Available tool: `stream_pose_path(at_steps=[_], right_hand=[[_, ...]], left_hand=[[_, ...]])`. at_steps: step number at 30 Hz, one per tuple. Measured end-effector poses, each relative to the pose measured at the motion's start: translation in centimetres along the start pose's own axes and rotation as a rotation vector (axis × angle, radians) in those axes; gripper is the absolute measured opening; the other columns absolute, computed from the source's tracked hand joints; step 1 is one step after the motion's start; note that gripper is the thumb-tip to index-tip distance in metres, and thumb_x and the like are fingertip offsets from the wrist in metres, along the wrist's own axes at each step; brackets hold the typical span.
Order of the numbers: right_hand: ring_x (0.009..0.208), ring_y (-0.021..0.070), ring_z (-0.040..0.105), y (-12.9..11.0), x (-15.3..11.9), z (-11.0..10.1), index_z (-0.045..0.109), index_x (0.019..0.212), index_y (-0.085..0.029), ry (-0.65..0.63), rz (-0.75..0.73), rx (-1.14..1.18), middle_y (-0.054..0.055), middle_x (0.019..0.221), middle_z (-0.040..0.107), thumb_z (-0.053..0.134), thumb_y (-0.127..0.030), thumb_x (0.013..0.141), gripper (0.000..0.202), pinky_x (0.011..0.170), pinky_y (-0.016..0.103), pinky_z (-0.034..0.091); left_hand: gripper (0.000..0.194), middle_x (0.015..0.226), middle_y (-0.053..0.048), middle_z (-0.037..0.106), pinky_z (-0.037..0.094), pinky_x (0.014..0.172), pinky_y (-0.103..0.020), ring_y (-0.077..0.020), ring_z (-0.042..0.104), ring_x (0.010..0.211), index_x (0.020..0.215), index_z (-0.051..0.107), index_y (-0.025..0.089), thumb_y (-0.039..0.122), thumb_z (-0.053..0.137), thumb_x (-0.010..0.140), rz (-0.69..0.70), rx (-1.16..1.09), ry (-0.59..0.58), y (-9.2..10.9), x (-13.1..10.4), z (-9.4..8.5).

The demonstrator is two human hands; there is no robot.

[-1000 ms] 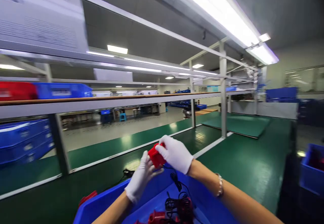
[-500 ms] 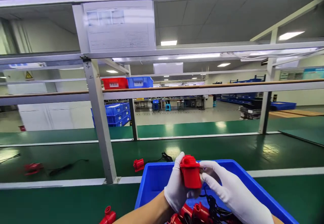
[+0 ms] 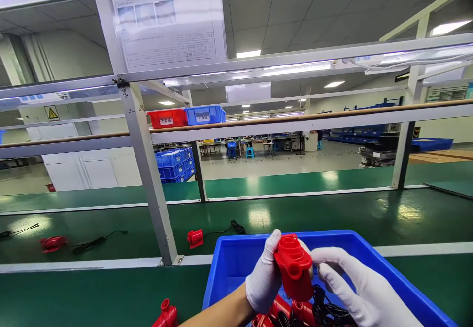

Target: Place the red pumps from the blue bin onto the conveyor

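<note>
My left hand, in a white glove, is wrapped round a red air pump above the front of a blue bin. The pump is tilted, with its round top port and a side nozzle facing me. At the pump's right side is my gloved right hand, its fingers bent and their tips close together; what they grip, if anything, is hidden. Below the hands, several more red pumps and tangled black cords lie in the bin.
Left of the bin, another red pump lies on the green bench. Beyond it, a red pump with a cord and a further red pump rest on the dark green belt. A metal post rises left of the bin, carrying shelf rails.
The red pump has tipped so that its top ports turn towards me, and both hands have shifted slightly right. My right fingers have moved slightly off the pump's side. The view has tilted a little.
</note>
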State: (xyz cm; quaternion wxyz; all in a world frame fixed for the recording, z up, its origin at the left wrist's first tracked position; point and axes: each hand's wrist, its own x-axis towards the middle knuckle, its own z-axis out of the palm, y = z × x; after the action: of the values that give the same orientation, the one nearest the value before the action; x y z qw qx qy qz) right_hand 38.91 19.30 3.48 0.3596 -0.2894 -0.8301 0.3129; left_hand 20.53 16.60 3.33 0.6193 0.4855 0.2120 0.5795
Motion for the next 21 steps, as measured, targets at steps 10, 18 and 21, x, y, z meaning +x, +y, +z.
stream_pose_path(at_steps=[10, 18, 21], right_hand=[[0.07, 0.0156, 0.06, -0.4, 0.2, -0.3, 0.056, 0.081, -0.026, -0.074, 0.069, -0.03, 0.0, 0.078, 0.063, 0.038, -0.062, 0.094, 0.042, 0.064, 0.023, 0.049], [0.109, 0.0221, 0.06, 0.3, -0.1, -1.7, 0.061, 0.119, -0.035, -0.113, -0.425, -0.182, 0.005, 0.123, 0.061, 0.055, -0.032, 0.092, 0.028, 0.091, 0.03, 0.051], [0.108, 0.0231, 0.062, 1.0, -0.2, -1.5, 0.061, 0.12, -0.033, -0.068, -0.379, -0.16, 0.006, 0.122, 0.062, 0.053, -0.036, 0.092, 0.029, 0.091, 0.03, 0.053]], left_hand=[[0.063, 0.107, -0.007, 0.045, 0.045, 0.085, -0.036, -0.0193, 0.05, 0.091, 0.117, 0.035, 0.022, 0.069, 0.059, 0.082, 0.492, 0.757, 0.099, -0.9, -0.7, -0.4], [0.099, 0.135, -0.02, 0.038, 0.038, 0.105, -0.052, -0.0389, 0.041, 0.127, 0.137, 0.029, 0.025, 0.051, 0.086, 0.061, 0.831, 1.046, 0.266, -3.3, -0.7, -2.2], [0.104, 0.136, -0.02, 0.042, 0.036, 0.108, -0.049, -0.0347, 0.047, 0.123, 0.145, 0.018, 0.02, 0.044, 0.083, 0.067, 0.733, 1.083, 0.242, -2.4, -0.7, -1.6]])
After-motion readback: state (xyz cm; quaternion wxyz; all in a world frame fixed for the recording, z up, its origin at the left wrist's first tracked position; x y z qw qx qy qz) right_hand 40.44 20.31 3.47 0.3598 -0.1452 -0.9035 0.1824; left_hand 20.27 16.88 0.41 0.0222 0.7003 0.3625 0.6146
